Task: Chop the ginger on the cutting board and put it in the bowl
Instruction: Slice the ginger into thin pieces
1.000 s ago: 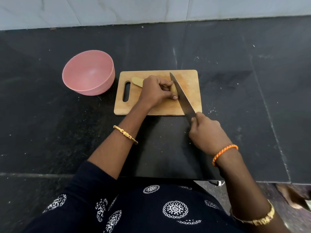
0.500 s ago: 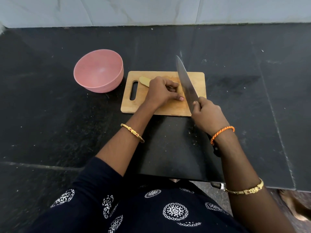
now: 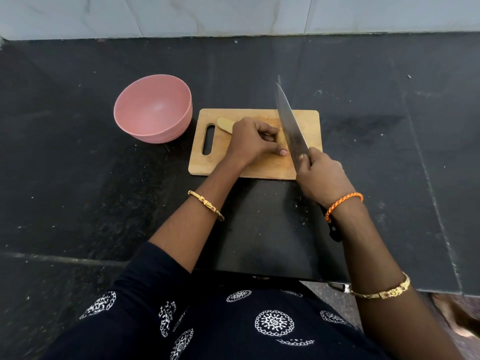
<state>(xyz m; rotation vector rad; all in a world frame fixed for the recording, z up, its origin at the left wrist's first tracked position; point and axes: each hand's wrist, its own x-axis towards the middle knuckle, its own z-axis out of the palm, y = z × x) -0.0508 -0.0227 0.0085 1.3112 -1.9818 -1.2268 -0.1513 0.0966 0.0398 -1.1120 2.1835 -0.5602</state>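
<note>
Your right hand (image 3: 320,175) gripped the knife (image 3: 291,123) by its handle, with the blade slanting over the cutting board (image 3: 306,120). Your left hand (image 3: 253,141) curled over the ginger (image 3: 225,124) and held it on the board. Farther left, the pink bowl (image 3: 153,109) stood on the dark counter (image 3: 78,178), beside the board.

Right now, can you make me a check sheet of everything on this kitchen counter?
Surface: black stone counter, pale specks.
Job's things: ginger on wooden cutting board; pink bowl beside the board, nothing seen inside.
Clutter: nothing seen.
Hands: left hand holds the ginger down; right hand grips the knife, blade tip raised beside the left fingers.
Cables: nothing seen.
Surroundings: pale tiled wall behind.
</note>
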